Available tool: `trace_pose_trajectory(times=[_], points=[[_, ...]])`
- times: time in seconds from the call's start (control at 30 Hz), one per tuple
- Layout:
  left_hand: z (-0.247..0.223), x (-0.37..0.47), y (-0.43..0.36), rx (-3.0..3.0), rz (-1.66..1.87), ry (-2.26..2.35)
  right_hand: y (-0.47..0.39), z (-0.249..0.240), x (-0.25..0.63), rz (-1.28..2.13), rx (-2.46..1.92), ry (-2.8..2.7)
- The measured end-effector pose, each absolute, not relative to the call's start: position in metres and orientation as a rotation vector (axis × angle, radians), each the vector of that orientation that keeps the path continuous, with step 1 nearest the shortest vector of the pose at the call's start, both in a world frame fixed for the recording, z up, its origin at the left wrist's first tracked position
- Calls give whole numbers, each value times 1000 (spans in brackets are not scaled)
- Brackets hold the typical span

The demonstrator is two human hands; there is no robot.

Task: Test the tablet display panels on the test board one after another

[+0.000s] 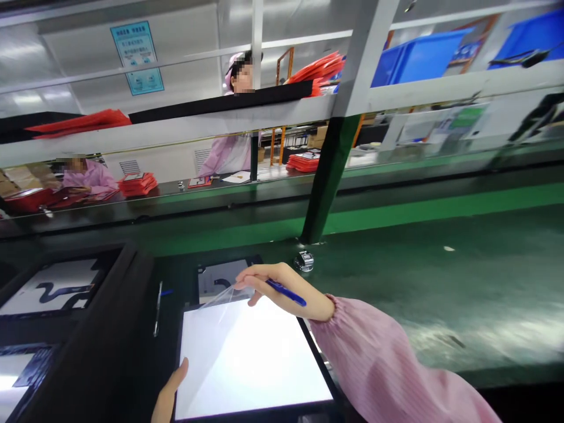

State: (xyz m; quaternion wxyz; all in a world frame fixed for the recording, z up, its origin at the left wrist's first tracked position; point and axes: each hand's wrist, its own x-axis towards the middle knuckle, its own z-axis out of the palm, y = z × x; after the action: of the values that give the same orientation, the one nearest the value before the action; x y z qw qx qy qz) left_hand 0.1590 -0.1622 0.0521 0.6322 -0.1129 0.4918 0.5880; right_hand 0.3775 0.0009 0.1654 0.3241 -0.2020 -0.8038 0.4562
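Your right hand (271, 283) pinches the clear film (220, 298) between thumb and fingertips, above the panel's far edge, with a blue pen (286, 292) tucked along the same hand. Your left hand (170, 390) has its thumb at the panel's left edge; its fingers are hidden, so I can't tell how firmly it grips. The lit white panel (268, 364) lies in front of you on the desk (449, 282), the film slanting up from it to your fingertips.

Watch that pen: if your wrist drops, its tip could mark or scratch the panel. A sharp tug could tear the film or slip from your pinch, and a loose left hand could let the panel skid into the grey part (211, 276) just behind it.

Farther out, a silver stick (157, 311) lies left of the panel, 1 metal piece (304, 261) sits near the post (328, 182), and 2 people work beyond.
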Motion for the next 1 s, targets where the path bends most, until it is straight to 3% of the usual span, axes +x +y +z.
trace_pose_trajectory(times=[0.13,0.33,0.6,1.0], points=[[54,153,-162,-288,1290,1040,-10,160,393,981,-380,-2203],[59,147,-163,-282,1350,1083,-36,125,402,494,-793,-1953],[47,145,-166,-88,1351,934,-43,103,414,1111,-1032,-1736],[92,174,-141,-156,1345,1148,-37,94,410,1333,-1254,-1154]])
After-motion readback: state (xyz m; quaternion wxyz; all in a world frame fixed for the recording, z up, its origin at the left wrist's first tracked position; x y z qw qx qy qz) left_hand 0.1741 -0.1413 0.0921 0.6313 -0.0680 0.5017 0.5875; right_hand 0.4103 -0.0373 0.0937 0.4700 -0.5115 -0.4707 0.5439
